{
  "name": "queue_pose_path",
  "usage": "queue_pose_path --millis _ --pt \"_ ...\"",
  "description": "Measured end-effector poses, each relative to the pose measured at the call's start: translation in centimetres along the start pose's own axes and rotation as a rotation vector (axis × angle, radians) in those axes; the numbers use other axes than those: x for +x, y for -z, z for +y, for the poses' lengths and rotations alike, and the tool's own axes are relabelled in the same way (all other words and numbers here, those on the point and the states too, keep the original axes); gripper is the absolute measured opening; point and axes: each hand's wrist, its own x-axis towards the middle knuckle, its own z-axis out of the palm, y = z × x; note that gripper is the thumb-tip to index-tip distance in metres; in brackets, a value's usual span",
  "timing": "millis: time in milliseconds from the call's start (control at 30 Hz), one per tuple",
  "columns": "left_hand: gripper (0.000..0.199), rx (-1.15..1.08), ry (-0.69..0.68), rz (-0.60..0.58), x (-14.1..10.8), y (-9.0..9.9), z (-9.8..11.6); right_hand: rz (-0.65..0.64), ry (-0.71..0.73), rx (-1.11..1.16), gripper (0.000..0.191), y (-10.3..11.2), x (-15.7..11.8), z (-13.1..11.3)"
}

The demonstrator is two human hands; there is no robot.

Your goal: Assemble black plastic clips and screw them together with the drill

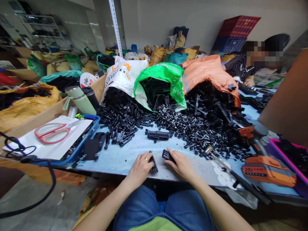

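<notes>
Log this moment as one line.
left hand: black part | right hand: slotted piece | between sack and hands: stacked black parts

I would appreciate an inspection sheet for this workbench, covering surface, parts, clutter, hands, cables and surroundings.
Surface: pale blue tabletop, small specks and marks.
Things: left hand holds a slim black part; right hand grips a ribbed black part; a long black piece lies beyond them.
Clutter: heaped black parts with metal pins; red-handled scissors on white paper over a blue tray; orange cordless tool at right.
Hands: both bare, close together, a ring on the left.
Cables: black cable loops by the tray and droops past the table's edge.
Surroundings: filled sacks behind; another person's dotted sleeve at far right.
</notes>
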Motion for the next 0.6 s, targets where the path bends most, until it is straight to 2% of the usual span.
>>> queue_pose_path --millis 67,133,233,300,400,533,600 --pt "0.013 -0.121 -0.004 0.103 0.8 -0.4 0.5 0.096 -0.076 0.144 0.057 -0.2 0.2 -0.2" --pt "0.009 -0.341 0.115 0.151 1.4 -1.0 1.3 0.156 -0.192 0.414 0.057 -0.2 0.5 -0.8" --pt "0.019 -0.747 0.361 0.177 2.2 -1.5 2.6 0.095 -0.356 0.937 0.06 -0.4 1.1 -2.2" --pt "0.03 -0.913 0.427 0.215 2.7 -1.4 3.3 0.061 -0.396 1.153 0.063 -0.5 1.3 -3.0" --pt "0.034 -0.829 0.364 0.285 3.0 -0.6 3.9 0.032 -0.336 1.198 0.06 -0.4 1.1 -3.2" --pt "0.034 -0.611 0.286 0.333 2.7 0.2 4.7 -0.001 -0.148 0.971 0.053 0.5 0.8 -2.6" --pt "0.035 -0.592 0.302 0.417 2.6 0.0 5.5 0.038 -0.095 0.892 0.052 0.9 0.8 -2.9"
